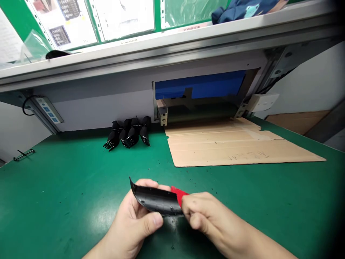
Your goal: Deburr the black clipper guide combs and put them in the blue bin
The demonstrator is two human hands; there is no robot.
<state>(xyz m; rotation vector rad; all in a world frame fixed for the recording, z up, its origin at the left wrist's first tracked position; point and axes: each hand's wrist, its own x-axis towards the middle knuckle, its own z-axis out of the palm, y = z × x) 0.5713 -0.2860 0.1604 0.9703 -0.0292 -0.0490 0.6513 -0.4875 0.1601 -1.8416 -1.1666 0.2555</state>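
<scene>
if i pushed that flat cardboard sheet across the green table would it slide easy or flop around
The cardboard sheet probably slides easily: it lies flat on the smooth, shiny green table and looks thin, so likely light. Lifted by one edge it may sag or fold, since creases run across it. Its far edge sits at the opening in the back wall, so pushing that way might snag.

No legible text, perhaps blurred print on the wall sheets [64, 25].

The black shell [156, 199] looks like glossy plastic (faintly dusty), the flat cardboard sheet [231, 144] matt and scuffed.
</scene>
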